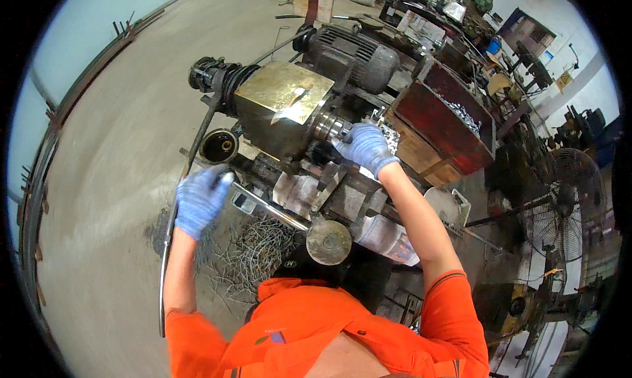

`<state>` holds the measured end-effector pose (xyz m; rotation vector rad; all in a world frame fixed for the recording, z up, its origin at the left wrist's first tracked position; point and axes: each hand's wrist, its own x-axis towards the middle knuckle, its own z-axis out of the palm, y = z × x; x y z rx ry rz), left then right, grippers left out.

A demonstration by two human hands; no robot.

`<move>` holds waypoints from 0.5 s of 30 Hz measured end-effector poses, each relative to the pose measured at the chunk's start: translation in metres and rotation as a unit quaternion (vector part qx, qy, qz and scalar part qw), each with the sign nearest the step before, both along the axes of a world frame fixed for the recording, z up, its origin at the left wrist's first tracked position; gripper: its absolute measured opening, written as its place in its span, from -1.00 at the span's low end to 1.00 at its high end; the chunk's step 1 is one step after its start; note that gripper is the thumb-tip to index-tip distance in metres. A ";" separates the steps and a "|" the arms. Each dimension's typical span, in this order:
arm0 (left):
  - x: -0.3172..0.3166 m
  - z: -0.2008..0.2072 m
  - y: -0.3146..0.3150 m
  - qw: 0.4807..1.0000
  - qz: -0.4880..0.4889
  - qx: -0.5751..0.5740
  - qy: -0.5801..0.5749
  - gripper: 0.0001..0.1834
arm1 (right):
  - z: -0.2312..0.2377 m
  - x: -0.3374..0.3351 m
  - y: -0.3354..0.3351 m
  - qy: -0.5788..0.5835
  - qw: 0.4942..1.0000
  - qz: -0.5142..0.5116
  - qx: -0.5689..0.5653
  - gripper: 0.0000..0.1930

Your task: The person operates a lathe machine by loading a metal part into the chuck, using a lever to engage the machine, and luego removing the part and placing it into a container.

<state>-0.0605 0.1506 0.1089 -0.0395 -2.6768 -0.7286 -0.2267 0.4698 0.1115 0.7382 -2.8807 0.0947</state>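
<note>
Head view: the straight, polished-metal lever extends across the front of the machine, from the round, flat, grey metal disc toward the person's left. The left hand, in a blue knitted glove, is at the lever's outer end with fingers bent; how firmly they close cannot be told. The lever should be rigid and possibly slippery if oiled; its outer end is probably the best hold, giving most leverage. The right hand, gloved alike, is at the silver, cylindrical spindle nose; its fingertips are partly hidden, so whether they pinch anything cannot be told. The nose should be hard and heavy, best handled by its outer rim. Behind it stand the brass-coloured, box-shaped headstock cover and the dark, finned motor; tangled, grey metal swarf lies below the lever.
</note>
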 end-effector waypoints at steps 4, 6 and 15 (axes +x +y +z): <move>-0.030 0.018 0.069 0.982 -0.123 0.140 0.023 -0.65 | 0.035 0.061 0.001 0.057 0.985 0.105 -0.122 -0.69; -0.044 0.018 0.106 0.970 -0.174 0.170 -0.005 -0.60 | 0.050 0.098 0.002 0.029 0.981 0.124 -0.143 -0.74; -0.043 -0.016 0.189 0.792 -0.293 0.487 -0.224 -0.63 | 0.037 0.156 0.042 0.043 0.976 0.117 -0.181 -0.68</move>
